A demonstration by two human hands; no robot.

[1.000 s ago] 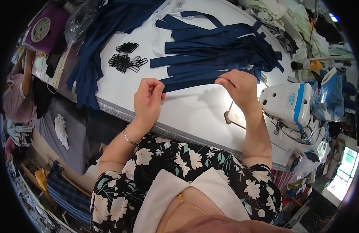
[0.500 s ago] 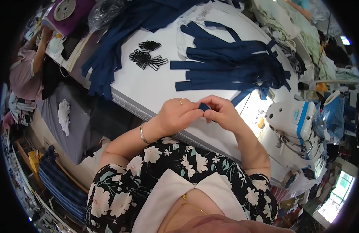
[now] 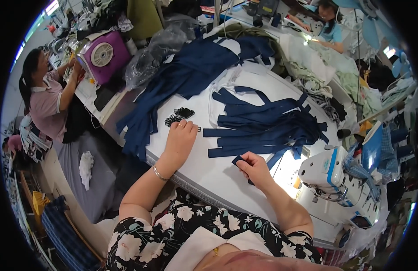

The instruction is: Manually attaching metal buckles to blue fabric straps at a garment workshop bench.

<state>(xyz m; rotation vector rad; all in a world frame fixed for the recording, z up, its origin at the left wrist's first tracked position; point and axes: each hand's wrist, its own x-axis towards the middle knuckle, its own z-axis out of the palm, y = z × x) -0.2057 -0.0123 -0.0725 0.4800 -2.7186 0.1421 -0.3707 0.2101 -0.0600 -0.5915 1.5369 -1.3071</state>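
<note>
At the pile of black rectangular loop buckles (image 3: 173,119), my left hand (image 3: 181,139) reaches down with fingers bent and pressed together. Its fingertips are partly hidden, so what they pinch does not show. One buckle end pokes out beside them. Closer to me, my right hand (image 3: 256,170) is closed on a navy fabric strip, its folded end (image 3: 238,161) showing between thumb and fingers. Beyond both hands, a bundle of navy fabric strips (image 3: 263,121) lies spread on the white table (image 3: 195,174).
A white sewing machine (image 3: 324,167) with a lit bed stands at the right. More navy fabric (image 3: 191,67) is heaped at the far left of the table. A purple box-shaped device (image 3: 103,56) sits on another table, beside a person in pink (image 3: 48,106). Another person (image 3: 331,34) works far right.
My hands were together at the navy strip; now they are apart. My left hand has moved left and away to the buckles, while the right keeps the strip. The view has tilted up.
</note>
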